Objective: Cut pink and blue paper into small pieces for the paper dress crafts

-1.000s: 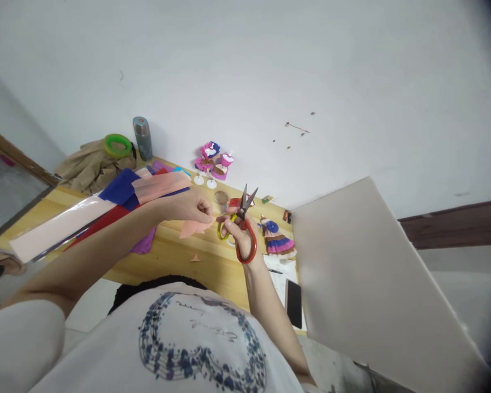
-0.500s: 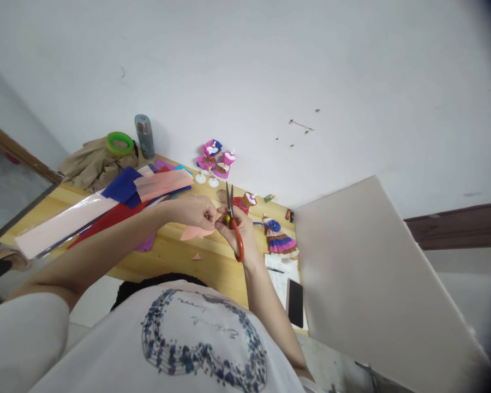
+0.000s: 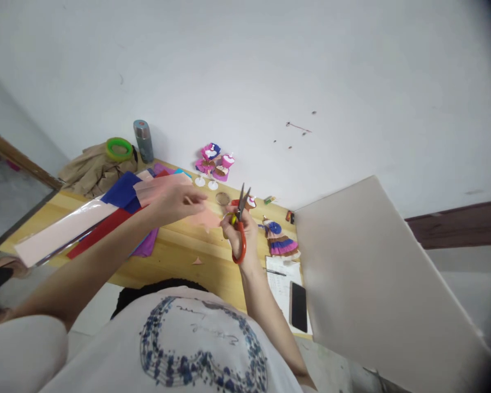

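My right hand (image 3: 245,232) grips scissors (image 3: 241,215) with orange handles, their dark blades parted and pointing up toward the wall. A small yellow thing (image 3: 233,219) shows by the fingers, too small to identify. To the left, my left hand (image 3: 178,202) hovers over the table, slightly blurred, fingers loosely extended and apart; no held thing shows in it. Just beyond its fingertips is a piece of peach crepe paper (image 3: 207,219), partly covered by the hand. A small peach scrap (image 3: 197,261) lies nearer my body.
Blue, red and pink paper sheets (image 3: 123,191) are piled at left. Behind stand a thermos (image 3: 143,141) and a green tape roll (image 3: 119,148) on cloth. Small paper dress figures (image 3: 211,159), a layered paper dress (image 3: 282,240), a phone (image 3: 298,307) and a white partition (image 3: 364,278) are around.
My left hand has drawn away leftward from the right hand, its fingers loosening. The scissors and right hand have shifted slightly right, blades now tilted more to the right.
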Demonstrator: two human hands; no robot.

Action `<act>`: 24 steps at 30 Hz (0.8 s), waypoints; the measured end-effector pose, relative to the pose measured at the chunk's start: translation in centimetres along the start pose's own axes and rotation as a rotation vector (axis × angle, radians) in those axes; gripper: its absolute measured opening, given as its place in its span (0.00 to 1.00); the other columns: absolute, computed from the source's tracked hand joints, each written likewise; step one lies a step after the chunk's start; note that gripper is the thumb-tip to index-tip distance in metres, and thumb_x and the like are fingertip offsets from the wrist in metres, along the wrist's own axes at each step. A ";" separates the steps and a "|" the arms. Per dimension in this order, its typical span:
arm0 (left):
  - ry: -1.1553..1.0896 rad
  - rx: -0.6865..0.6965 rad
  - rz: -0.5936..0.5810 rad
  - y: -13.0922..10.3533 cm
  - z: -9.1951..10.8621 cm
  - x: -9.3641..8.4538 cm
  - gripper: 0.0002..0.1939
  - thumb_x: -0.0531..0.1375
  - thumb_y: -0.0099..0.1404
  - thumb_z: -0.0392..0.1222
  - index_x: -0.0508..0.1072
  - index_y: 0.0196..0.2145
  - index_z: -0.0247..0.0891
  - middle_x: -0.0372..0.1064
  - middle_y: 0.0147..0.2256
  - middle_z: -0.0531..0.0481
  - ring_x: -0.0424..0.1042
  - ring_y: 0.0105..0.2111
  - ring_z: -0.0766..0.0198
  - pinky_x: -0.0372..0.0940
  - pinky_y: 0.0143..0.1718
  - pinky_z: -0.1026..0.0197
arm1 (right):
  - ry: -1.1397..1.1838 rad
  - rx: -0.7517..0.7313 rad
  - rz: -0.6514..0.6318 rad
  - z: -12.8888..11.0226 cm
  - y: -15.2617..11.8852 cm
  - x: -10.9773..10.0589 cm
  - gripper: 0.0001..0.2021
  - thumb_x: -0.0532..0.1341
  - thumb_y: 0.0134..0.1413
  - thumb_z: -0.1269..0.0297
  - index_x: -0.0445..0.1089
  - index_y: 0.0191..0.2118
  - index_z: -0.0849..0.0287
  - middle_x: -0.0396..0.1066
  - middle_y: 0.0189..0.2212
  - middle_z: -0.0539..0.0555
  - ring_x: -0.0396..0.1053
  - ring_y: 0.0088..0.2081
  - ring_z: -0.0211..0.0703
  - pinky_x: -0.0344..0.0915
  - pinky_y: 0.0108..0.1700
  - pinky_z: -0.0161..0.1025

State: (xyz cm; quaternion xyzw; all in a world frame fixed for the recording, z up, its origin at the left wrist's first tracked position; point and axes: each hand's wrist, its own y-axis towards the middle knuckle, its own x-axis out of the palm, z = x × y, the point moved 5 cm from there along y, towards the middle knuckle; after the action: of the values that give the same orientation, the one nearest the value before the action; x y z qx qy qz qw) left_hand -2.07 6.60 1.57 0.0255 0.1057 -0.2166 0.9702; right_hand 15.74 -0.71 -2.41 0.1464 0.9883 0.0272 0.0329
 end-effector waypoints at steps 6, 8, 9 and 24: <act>-0.313 -0.258 -0.062 -4.9 -3.7 3.2 0.16 0.65 0.55 0.51 0.74 0.20 0.35 0.63 0.17 0.53 0.56 0.17 0.71 0.50 0.20 0.65 | 0.208 -0.062 0.151 -0.9 0.2 0.7 0.15 0.63 0.46 0.65 0.65 0.41 0.57 0.61 0.21 0.43 0.59 0.21 0.34 0.58 0.27 0.36; -0.517 -0.331 -0.043 -5.4 -4.9 5.2 0.16 0.66 0.54 0.54 0.77 0.26 0.36 0.65 0.21 0.52 0.56 0.18 0.72 0.49 0.19 0.65 | 0.279 -0.051 0.154 -0.7 0.0 1.4 0.14 0.63 0.47 0.66 0.64 0.42 0.56 0.60 0.21 0.43 0.60 0.22 0.34 0.59 0.27 0.36; -0.631 -0.348 0.000 -5.4 -5.1 5.9 0.16 0.67 0.52 0.54 0.77 0.29 0.37 0.64 0.21 0.53 0.55 0.18 0.72 0.49 0.19 0.65 | 0.307 -0.041 0.148 -0.5 -0.1 1.8 0.14 0.63 0.48 0.66 0.64 0.43 0.56 0.61 0.22 0.43 0.61 0.22 0.35 0.59 0.28 0.36; -1.039 -0.353 0.254 -3.8 -3.6 7.7 0.13 0.70 0.48 0.43 0.68 0.22 0.37 0.66 0.24 0.53 0.59 0.22 0.71 0.56 0.26 0.65 | 0.338 0.020 0.230 -0.6 -2.7 3.2 0.19 0.63 0.52 0.62 0.62 0.49 0.54 0.63 0.29 0.46 0.65 0.28 0.38 0.65 0.33 0.38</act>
State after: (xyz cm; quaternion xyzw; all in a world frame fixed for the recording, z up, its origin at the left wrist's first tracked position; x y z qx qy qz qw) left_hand 2.40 0.33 -3.61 -0.2346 -0.3551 -0.0611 0.9028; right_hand 11.83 -2.38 -2.20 0.2519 0.9568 0.0453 -0.1380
